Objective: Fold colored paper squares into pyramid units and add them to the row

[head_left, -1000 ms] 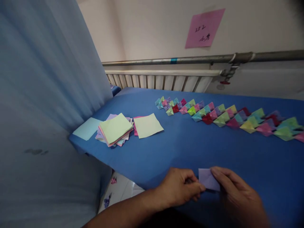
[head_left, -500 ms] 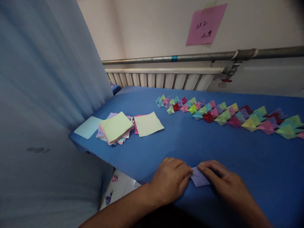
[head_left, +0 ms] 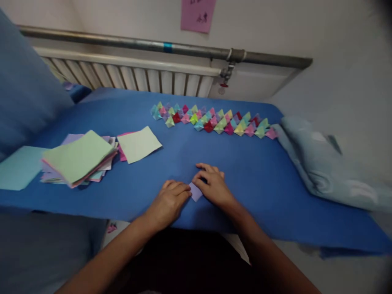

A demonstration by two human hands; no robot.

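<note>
A small folded piece of lilac paper (head_left: 196,192) lies on the blue surface near its front edge, between my hands. My left hand (head_left: 170,202) has its fingers pressed together on the paper's left corner. From the right, my right hand (head_left: 212,185) pinches the paper's upper right edge between thumb and finger, its other fingers bent beyond. The fingers cover both side edges of the paper.
A stack of coloured paper squares (head_left: 82,157) and a pale green sheet (head_left: 139,145) lie at left. Rows of folded colourful paper pieces (head_left: 220,124) stretch across the back. A rolled light green cloth (head_left: 330,167) lies at right. Behind is a radiator (head_left: 134,77).
The view has swung right, bringing the rolled cloth into sight. The lilac paper is now turned with a corner towards me, and my right hand's fingers reach further past it.
</note>
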